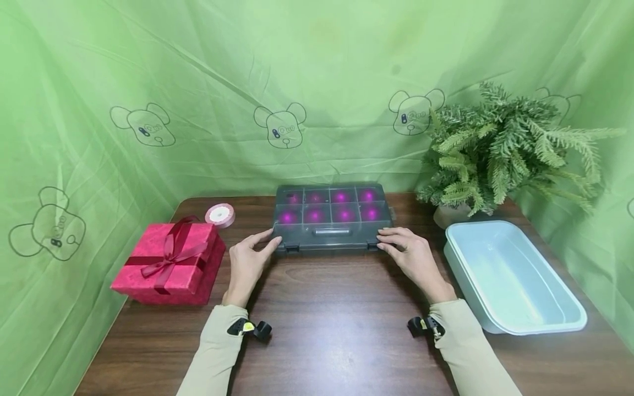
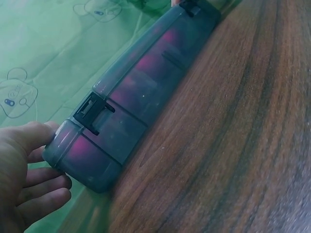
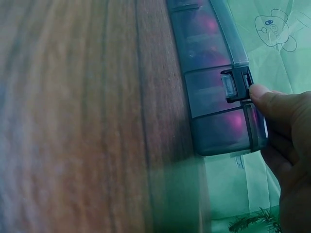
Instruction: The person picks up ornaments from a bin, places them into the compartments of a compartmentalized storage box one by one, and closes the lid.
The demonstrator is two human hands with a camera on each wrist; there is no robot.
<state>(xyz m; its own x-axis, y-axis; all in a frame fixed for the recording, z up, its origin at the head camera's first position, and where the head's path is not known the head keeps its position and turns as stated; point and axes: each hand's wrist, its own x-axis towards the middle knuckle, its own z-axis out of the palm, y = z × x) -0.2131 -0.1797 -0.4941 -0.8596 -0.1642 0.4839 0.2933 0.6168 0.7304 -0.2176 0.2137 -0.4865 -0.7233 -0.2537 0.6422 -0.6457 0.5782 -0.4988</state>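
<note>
A dark translucent compartment box [image 1: 297, 235] lies with its lid down near the back of the table. Purple-pink round things [image 1: 345, 214] show through the lid in its compartments. My left hand [image 1: 246, 263] grips the front left corner, thumb on top and the other fingers along the left end. At the front right corner my right hand [image 1: 412, 254] holds the box, its thumb beside the black latch [image 3: 236, 84]. Another black latch [image 2: 92, 112] sits on the front near the left end. The right fingers are partly hidden behind the box in the right wrist view.
On the left stand a red gift box [image 1: 170, 258] with a ribbon bow and a pink ribbon spool [image 1: 220, 215]. A pale blue basin [image 1: 465, 286] is on the right, in front of a potted green fir [image 1: 505, 148]. Green cloth [image 1: 337, 71] hangs around the table.
</note>
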